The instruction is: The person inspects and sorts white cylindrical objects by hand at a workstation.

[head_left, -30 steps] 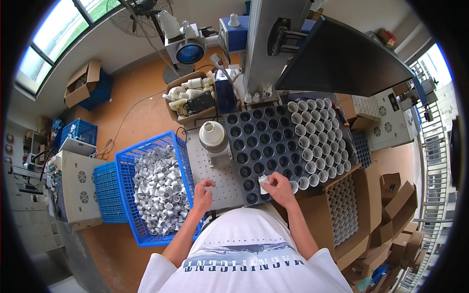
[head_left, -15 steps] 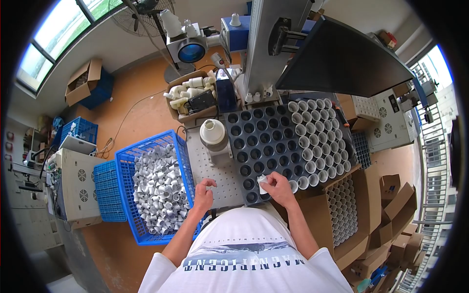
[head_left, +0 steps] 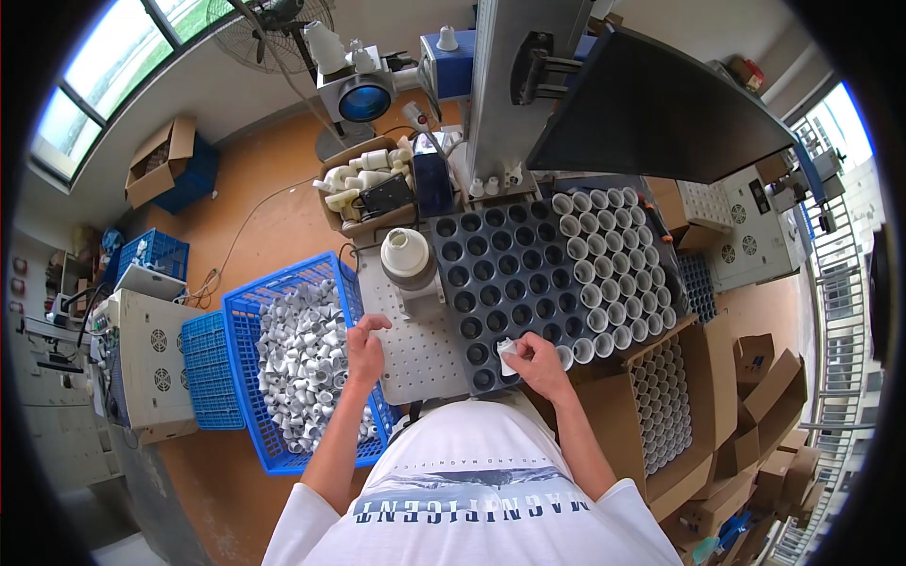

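Note:
My right hand (head_left: pixel 538 362) pinches a small white fitting (head_left: pixel 508 356) over the near edge of a black tray (head_left: pixel 505 255) with round holes. White cups (head_left: pixel 618 269) fill the tray's right part, while its left part shows bare holes. Left of the tray, my left hand (head_left: pixel 366 349) hovers near the right rim of a blue basket (head_left: pixel 351 292), fingers curled but apart, with nothing in them. White fittings (head_left: pixel 302 368) are heaped inside that basket.
A perforated metal plate (head_left: pixel 415 354) carries a round white-topped fixture (head_left: pixel 408 257). Behind stand a box of cream pipe parts (head_left: pixel 363 184), a metal column (head_left: pixel 486 94) and a black monitor (head_left: pixel 661 113). A cardboard box (head_left: pixel 703 396) holding rows of cups is at the right.
My left hand has moved left and slightly forward, from the metal plate toward the blue basket. My right hand stays nearly in place with the white fitting.

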Tool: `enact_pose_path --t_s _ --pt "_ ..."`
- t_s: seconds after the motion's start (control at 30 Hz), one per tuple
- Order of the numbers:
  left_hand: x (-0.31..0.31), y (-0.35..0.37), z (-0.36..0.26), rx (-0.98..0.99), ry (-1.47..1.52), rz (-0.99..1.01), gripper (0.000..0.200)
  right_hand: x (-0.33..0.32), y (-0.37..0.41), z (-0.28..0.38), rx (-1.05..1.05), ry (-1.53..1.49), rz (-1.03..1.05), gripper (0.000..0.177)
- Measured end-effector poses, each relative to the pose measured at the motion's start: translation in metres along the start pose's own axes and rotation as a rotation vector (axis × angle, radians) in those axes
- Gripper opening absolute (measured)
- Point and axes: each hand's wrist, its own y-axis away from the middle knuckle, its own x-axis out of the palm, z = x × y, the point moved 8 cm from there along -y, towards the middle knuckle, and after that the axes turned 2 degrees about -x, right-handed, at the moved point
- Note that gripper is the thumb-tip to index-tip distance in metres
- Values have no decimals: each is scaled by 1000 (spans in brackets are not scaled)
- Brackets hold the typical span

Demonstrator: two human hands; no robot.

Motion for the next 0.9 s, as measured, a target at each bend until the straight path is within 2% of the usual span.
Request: enact_pose_path --t_s 0.17,0.23,0.33,0.37,0.43,0.53,0.6,0.63,0.7,0.77,0.8,0.9 --pt "-34 -53 -44 169 147 -174 39 -4 2 -6 -33 -32 -31 29" --pt "-42 -77 -77 274 89 -204 40 -9 1 -5 -47 -50 -53 27" --pt "-32 -105 -131 351 210 -185 40 -15 -5 14 -61 -162 -61 25" --pt "-23 -111 -148 364 204 -149 38 -18 -9 28 -65 -214 -61 25" --pt "-2 -119 -174 389 194 -76 33 -16 -22 73 -213 -303 -74 24" --pt "37 -129 -162 259 155 236 27 5 -48 142 -437 -489 -66 24" --pt "8 -123 -181 329 309 84 24 28 -62 189 -616 -394 -138 24" --pt "-9 -116 -188 359 383 12 23 41 -70 205 -643 -380 -108 24" --pt "-68 -100 -173 323 236 -189 24 63 -80 218 -636 -264 -103 23" --pt "-131 -83 -126 253 205 -347 24 73 -87 212 -766 -142 -181 23" --pt "-161 -69 -102 205 76 -441 24 77 -88 210 -829 -78 -217 23" --pt "-228 -16 -8 52 -172 -719 25 80 -88 208 -772 -79 -219 24"
